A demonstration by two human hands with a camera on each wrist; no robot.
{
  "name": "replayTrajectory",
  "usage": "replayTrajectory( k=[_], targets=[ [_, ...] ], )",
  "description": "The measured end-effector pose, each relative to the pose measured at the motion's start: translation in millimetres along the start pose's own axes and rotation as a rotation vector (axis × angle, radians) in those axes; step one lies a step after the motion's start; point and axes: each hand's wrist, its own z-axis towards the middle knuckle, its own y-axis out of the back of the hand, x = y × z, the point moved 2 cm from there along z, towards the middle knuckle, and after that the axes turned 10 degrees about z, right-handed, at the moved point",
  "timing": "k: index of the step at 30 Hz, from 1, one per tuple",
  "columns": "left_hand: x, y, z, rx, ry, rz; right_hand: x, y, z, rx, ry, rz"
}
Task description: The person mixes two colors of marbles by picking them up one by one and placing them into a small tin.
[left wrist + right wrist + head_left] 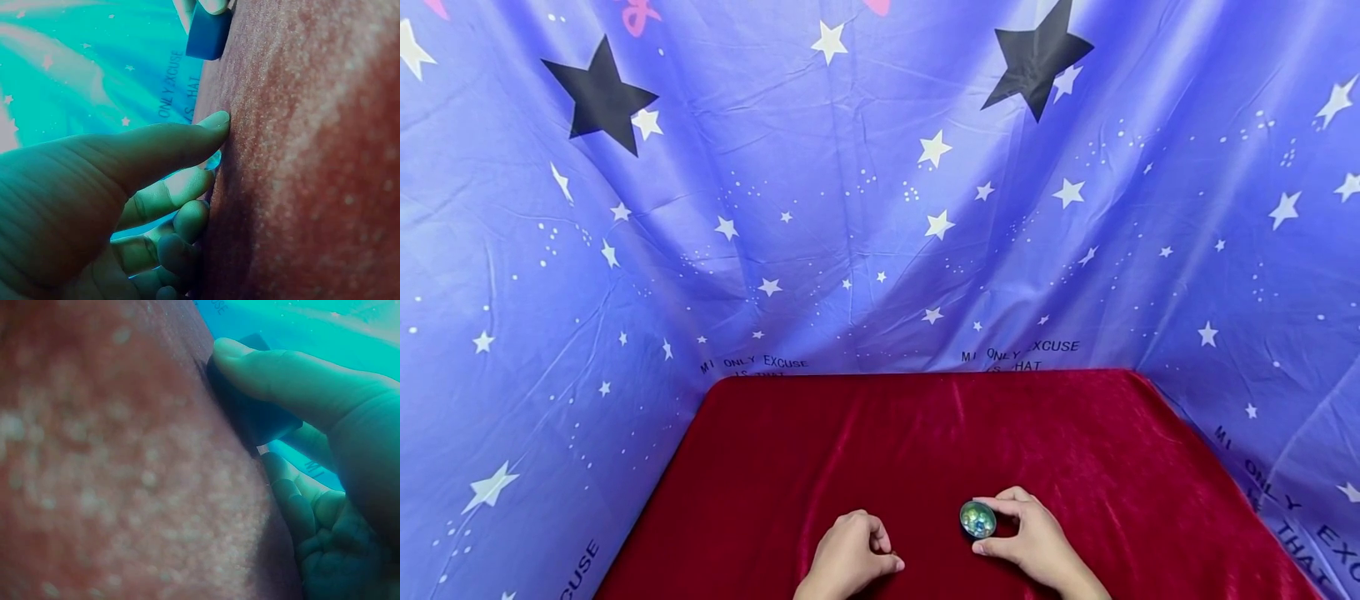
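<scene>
A small round dark container [978, 520], with shiny greenish and bluish pieces showing in its top, sits on the red cloth. My right hand [1033, 537] grips it from the right, thumb on the near side and fingers on the far side. The left wrist view shows its smooth straight side wall [209, 32]. To its left, my left hand [852, 554] is low over the cloth with curled fingers. Between that thumb and forefinger, a small clear bluish bead [214, 160] shows at the cloth surface, pinched and partly hidden by the fingertips.
Red velvet cloth [775, 467] covers the table, with soft folds. Purple-blue curtains [850, 208] printed with stars and lettering hang around its back and sides.
</scene>
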Motion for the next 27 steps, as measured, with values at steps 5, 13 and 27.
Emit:
replayTrajectory(
  k=[5, 13, 27],
  targets=[
    [-1.3, 0.3, 1.1, -0.004, -0.006, 0.014, 0.0, 0.1, 0.1, 0.001, -0.012, 0.008],
    [-4.1, 2.7, 2.3, -0.002, -0.014, 0.036, 1.5, -0.1, -0.7, -0.003, 0.01, -0.005],
    [-13.0, 5.4, 10.5, 0.001, -0.058, 0.034, 1.4, -0.1, 0.0, -0.007, 0.004, -0.015]
  ],
)
